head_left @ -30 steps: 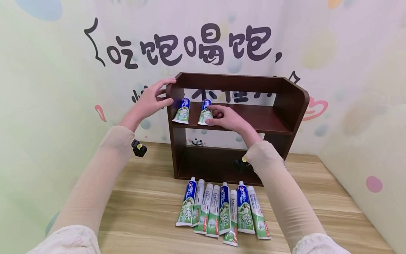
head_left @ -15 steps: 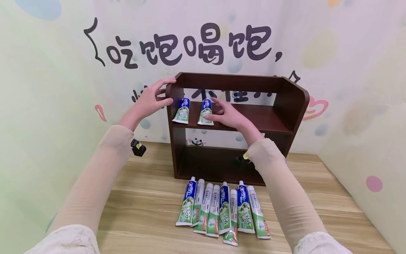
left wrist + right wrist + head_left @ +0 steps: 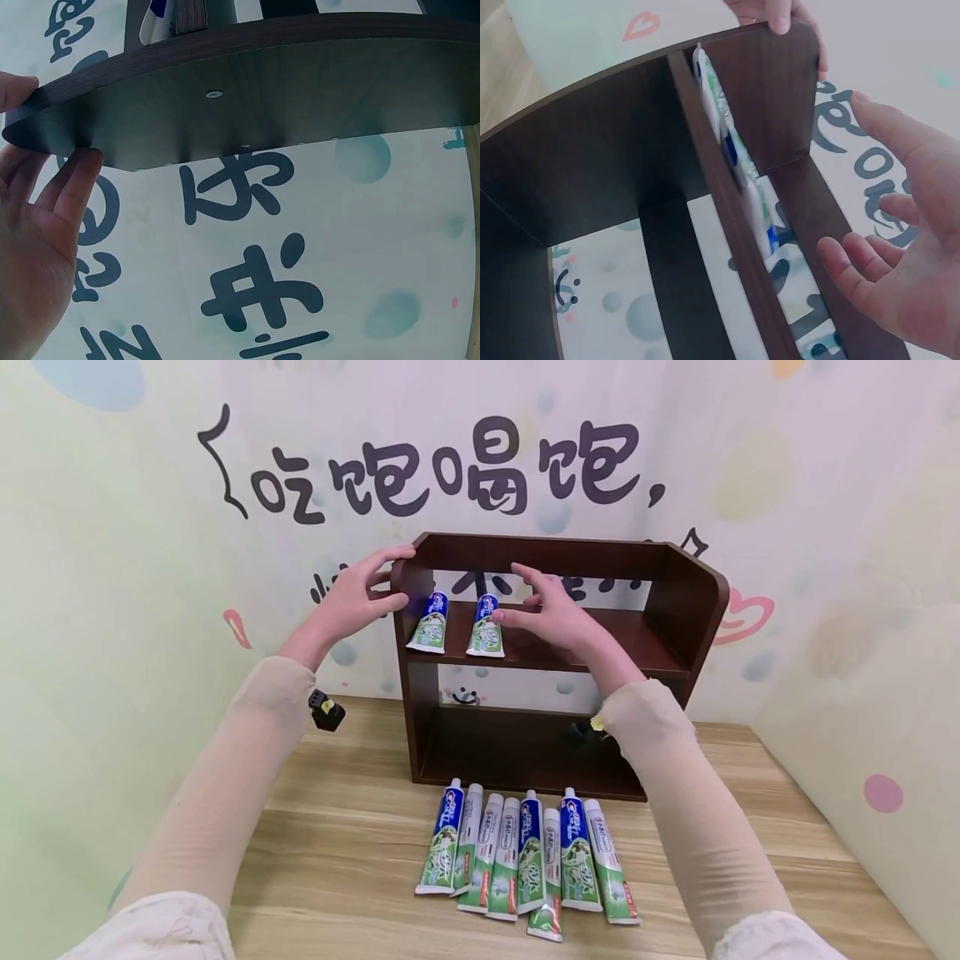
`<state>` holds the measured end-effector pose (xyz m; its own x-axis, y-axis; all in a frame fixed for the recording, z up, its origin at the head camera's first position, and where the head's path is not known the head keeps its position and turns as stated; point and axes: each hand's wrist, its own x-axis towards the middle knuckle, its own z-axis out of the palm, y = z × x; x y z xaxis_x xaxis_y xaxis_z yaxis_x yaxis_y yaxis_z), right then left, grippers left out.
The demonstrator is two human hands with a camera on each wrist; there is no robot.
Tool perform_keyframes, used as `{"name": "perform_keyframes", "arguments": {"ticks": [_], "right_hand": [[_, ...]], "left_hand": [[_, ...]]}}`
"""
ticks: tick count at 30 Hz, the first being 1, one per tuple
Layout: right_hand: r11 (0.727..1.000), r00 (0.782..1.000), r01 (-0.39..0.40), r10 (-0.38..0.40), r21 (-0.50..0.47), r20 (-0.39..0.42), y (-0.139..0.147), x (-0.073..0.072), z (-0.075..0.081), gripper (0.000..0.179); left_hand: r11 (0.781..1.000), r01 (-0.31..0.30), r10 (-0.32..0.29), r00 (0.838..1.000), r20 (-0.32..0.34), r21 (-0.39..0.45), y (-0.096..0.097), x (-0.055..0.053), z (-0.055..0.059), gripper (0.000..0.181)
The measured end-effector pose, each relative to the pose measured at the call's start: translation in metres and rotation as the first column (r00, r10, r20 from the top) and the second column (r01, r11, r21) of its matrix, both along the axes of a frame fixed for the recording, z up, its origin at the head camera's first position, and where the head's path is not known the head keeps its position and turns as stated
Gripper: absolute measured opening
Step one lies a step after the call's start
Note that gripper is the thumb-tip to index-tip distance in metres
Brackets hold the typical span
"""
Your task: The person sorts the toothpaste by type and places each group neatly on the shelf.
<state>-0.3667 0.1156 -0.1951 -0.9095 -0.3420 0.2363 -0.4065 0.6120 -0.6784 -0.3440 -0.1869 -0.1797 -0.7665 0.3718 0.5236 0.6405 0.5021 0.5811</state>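
Observation:
A dark brown two-tier shelf (image 3: pixel 540 650) stands on the table. My left hand (image 3: pixel 352 600) holds the upper corner of its left side panel; in the left wrist view, fingertips (image 3: pixel 88 157) lie against the panel's outer face. On the upper tier, one blue-and-green toothpaste tube (image 3: pixel 429 625) lies at the left end, its crimped end toward me. A second such tube (image 3: pixel 486 628) lies a little to its right. Just right of that one, my right hand (image 3: pixel 558 614) has its fingers spread, thumb close to the tube. In the right wrist view the right palm (image 3: pixel 930 277) holds nothing.
Several toothpaste tubes lie in a row on the wooden table (image 3: pixel 330 827) before the shelf, some blue-and-green (image 3: pixel 442 843), some white-and-green (image 3: pixel 611 864). Behind stands a patterned wall (image 3: pixel 300 410) with black lettering. The lower tier (image 3: pixel 495 743) sits under the tubes' tier.
My right hand has let go of the second tube on the upper tier and drawn up and to the right, fingers spreading. That tube stays in place. The left hand has not moved.

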Motion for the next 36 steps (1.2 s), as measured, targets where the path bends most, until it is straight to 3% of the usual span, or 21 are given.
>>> {"name": "perform_keyframes", "arguments": {"ticks": [10,18,21,27,36], "right_hand": [[0.998,0.997,0.036,-0.04,-0.059,-0.061,0.01,0.013,0.011,0.094],[0.994,0.992,0.019,-0.032,-0.108,-0.122,0.02,0.028,0.008,0.093],[0.991,0.99,0.003,-0.022,-0.131,-0.142,0.023,0.034,0.003,0.092],[0.987,0.986,-0.005,-0.023,-0.163,-0.167,0.027,0.049,-0.006,0.09],[0.985,0.976,0.008,-0.045,-0.175,-0.212,0.034,0.07,-0.026,0.09]], "left_hand": [[1.0,-0.004,0.004,1.0,-0.013,0.015,-0.01,-0.03,-0.014,0.058],[1.0,0.014,-0.014,1.0,-0.013,0.021,-0.01,-0.031,-0.015,0.058],[1.0,0.014,-0.014,1.0,-0.016,0.02,-0.009,-0.028,-0.014,0.058],[1.0,0.008,-0.007,1.0,-0.024,0.017,-0.01,-0.033,-0.016,0.058],[1.0,0.017,-0.017,1.0,-0.017,0.026,-0.011,-0.033,-0.017,0.057]]}}
